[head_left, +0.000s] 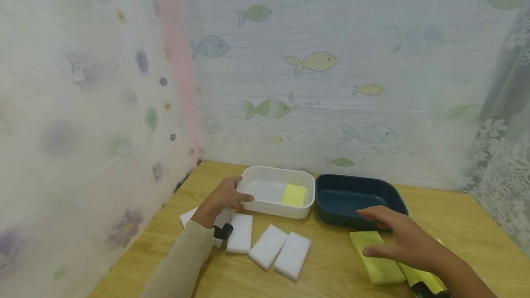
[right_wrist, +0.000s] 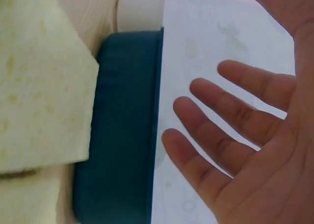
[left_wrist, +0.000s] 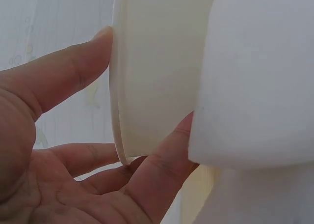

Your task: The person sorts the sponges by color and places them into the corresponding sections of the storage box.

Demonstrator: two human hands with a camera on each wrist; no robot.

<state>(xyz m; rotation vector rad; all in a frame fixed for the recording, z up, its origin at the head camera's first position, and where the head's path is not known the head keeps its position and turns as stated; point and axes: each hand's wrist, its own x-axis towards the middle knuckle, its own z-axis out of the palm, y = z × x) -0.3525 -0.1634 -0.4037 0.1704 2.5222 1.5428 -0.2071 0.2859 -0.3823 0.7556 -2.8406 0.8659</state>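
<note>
My left hand (head_left: 225, 195) holds the left end of a white plastic container (head_left: 273, 209); in the left wrist view its fingers spread around the rim and outer wall. Inside the container lies a yellow sponge (head_left: 294, 195). White sponges (head_left: 240, 233) lie by the left wrist, one large and close in the left wrist view (left_wrist: 260, 76). My right hand (head_left: 403, 240), fingers apart and nothing between them, hovers over yellow sponges (head_left: 378, 270) and before a dark blue container (head_left: 352, 192). The right forearm partly hides a second yellow sponge.
Two white sponges (head_left: 292, 255) lie at the middle of the wooden table (head_left: 327, 270). The containers stand side by side near the back edge. Behind them hangs a fish-print curtain (head_left: 265, 72), with a flowered one (head_left: 91, 105) at left and white lace (head_left: 497, 169) at right.
</note>
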